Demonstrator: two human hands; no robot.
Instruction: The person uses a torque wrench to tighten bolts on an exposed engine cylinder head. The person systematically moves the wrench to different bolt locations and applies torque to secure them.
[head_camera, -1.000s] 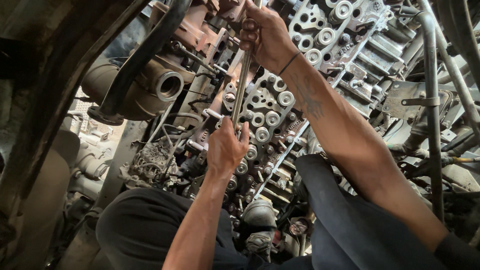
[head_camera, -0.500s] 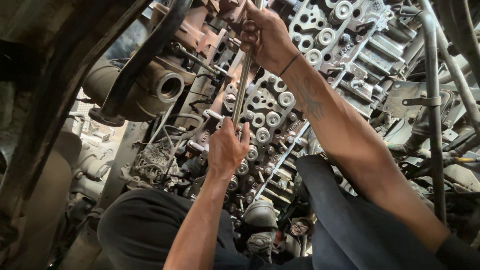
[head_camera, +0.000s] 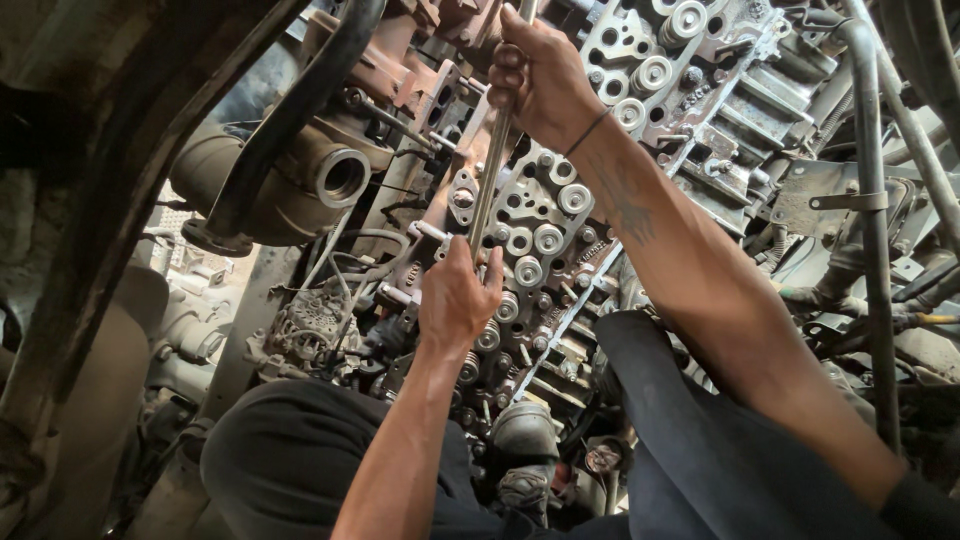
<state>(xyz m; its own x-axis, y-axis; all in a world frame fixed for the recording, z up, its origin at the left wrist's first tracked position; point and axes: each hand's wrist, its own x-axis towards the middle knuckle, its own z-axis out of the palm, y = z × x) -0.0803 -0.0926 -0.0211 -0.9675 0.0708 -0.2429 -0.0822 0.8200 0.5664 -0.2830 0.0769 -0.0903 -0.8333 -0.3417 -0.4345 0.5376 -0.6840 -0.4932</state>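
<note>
A long steel wrench is gripped high by the right hand and steadied low by the closed left hand against the exposed cylinder head, where the valve gear lies uncovered; the fastener is hidden, so progress cannot be told.

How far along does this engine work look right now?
Done: the cover is off, so the engine's valve gear with its springs lies bare. In hand: the right hand grips the top of a long metal bar, while the left hand steadies its lower end against the engine. Left: everything remains exposed, with no cover fitted back.
</note>
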